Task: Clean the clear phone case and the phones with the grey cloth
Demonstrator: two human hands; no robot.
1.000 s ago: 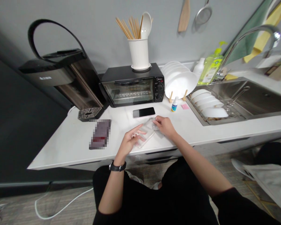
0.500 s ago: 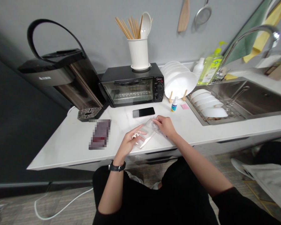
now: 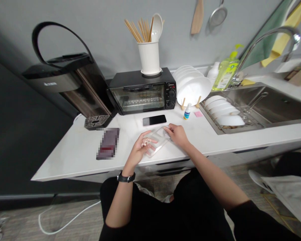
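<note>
Over the counter's front part I hold a clear phone case [image 3: 157, 143] tilted between my hands. My left hand [image 3: 137, 149] supports its left end, with fingers behind the see-through plastic and the thumb in front, beside the pale camera rings. My right hand [image 3: 178, 134] is closed at the upper right end, its fingertips pinching something thin and whitish there, perhaps a wipe. Just behind the case a smartphone [image 3: 154, 120] lies flat with its dark screen up. A small spray bottle [image 3: 187, 111] stands to the right, near a pink sticky note [image 3: 198, 114].
A blurred-out dark item [image 3: 108, 144] lies on the left of the white counter [image 3: 72, 157]. Behind are a water dispenser [image 3: 72, 77], a toaster oven [image 3: 141, 93] bearing a utensil holder [image 3: 149, 57], and racked plates [image 3: 193, 90]. Bowls [image 3: 228, 119] sit by the sink [image 3: 286, 107].
The view has shifted slightly. Both hands stay on the phone case, which is turned a little, and the left fingers have moved slightly behind it.
</note>
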